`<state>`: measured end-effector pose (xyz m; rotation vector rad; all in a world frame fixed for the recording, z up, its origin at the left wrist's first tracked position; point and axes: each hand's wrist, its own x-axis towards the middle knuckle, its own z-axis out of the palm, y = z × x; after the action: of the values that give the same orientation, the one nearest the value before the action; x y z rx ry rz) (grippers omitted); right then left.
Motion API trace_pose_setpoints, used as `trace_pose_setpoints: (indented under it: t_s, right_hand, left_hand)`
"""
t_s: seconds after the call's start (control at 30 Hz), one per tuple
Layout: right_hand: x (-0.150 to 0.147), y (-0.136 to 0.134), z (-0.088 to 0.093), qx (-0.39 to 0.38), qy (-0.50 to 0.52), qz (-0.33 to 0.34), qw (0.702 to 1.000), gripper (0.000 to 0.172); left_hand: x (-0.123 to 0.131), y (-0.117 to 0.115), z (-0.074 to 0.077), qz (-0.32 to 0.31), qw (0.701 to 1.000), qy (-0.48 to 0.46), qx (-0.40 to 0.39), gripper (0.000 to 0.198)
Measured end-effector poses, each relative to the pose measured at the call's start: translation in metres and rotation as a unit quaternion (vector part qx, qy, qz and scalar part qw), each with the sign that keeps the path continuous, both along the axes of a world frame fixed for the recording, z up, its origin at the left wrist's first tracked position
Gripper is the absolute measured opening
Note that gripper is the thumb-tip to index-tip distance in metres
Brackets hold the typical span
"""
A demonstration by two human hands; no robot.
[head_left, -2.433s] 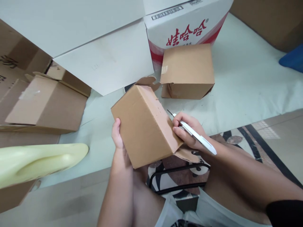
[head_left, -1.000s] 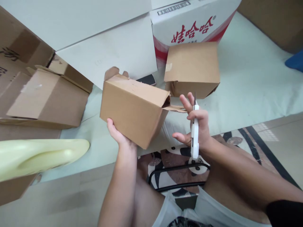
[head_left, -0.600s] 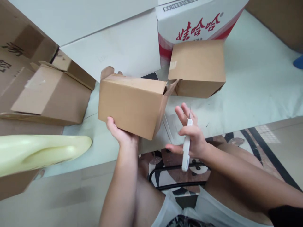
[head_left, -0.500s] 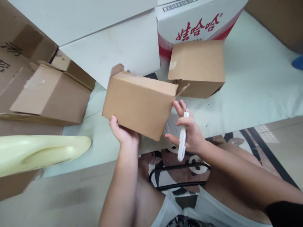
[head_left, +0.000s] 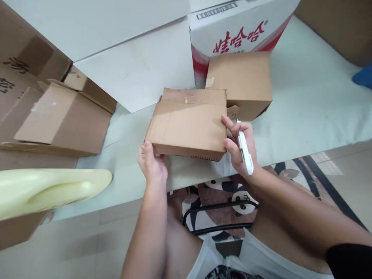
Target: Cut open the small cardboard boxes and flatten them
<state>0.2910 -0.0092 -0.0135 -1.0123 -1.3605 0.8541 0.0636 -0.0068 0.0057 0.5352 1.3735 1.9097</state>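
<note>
A brown cardboard box (head_left: pixel 188 124) is held in front of me, its broad face with a strip of tape at the far edge turned upward. My left hand (head_left: pixel 152 161) grips its near left corner, thumb on top and fingers underneath. At the box's right side is my right hand (head_left: pixel 242 145), its thumb and fingertips against the cardboard. A white utility knife (head_left: pixel 245 153) lies in that hand, with the tip pointing away from me toward a second brown box (head_left: pixel 240 77). The undersides of the held box and the left fingers are hidden.
Large white cartons (head_left: pixel 139 73) and a white-and-red carton (head_left: pixel 241 33) stand at the back. Opened brown boxes (head_left: pixel 69 116) are on the left, near a pale yellow smooth object (head_left: pixel 58 190). Something blue (head_left: pixel 363 83) lies at the right on the cloth-covered table (head_left: pixel 305 112).
The box has been turned so another broad face is up and its torn flaps are no longer at the near side. My right hand has moved up and right, onto the box's side.
</note>
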Motion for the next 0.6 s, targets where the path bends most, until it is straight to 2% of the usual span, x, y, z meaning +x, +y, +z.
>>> trace_pose_setpoints:
  t_s: [0.17, 0.27, 0.33, 0.4, 0.6]
  right_hand:
    - [-0.002, 0.007, -0.004, 0.036, 0.013, -0.02, 0.999, 0.022]
    - [0.001, -0.001, 0.006, 0.126, -0.034, -0.047, 0.99, 0.017]
    - [0.004, -0.009, 0.014, 0.202, -0.08, -0.037, 0.975, 0.014]
    - [0.006, -0.015, 0.022, 0.243, -0.113, -0.012, 0.963, 0.011]
    - [0.007, -0.015, 0.033, 0.263, -0.135, -0.029, 0.955, 0.01]
  left_hand:
    - [0.001, 0.004, -0.002, 0.029, 0.998, 0.052, 0.021, 0.075]
    - [0.0, 0.006, -0.005, 0.042, 0.998, 0.034, 0.009, 0.072]
    - [-0.001, 0.006, -0.007, 0.05, 0.999, 0.014, 0.0, 0.07]
    - [-0.002, 0.007, -0.009, 0.055, 0.998, 0.013, 0.011, 0.068]
    - [-0.001, 0.008, -0.011, 0.049, 0.997, 0.036, 0.04, 0.06]
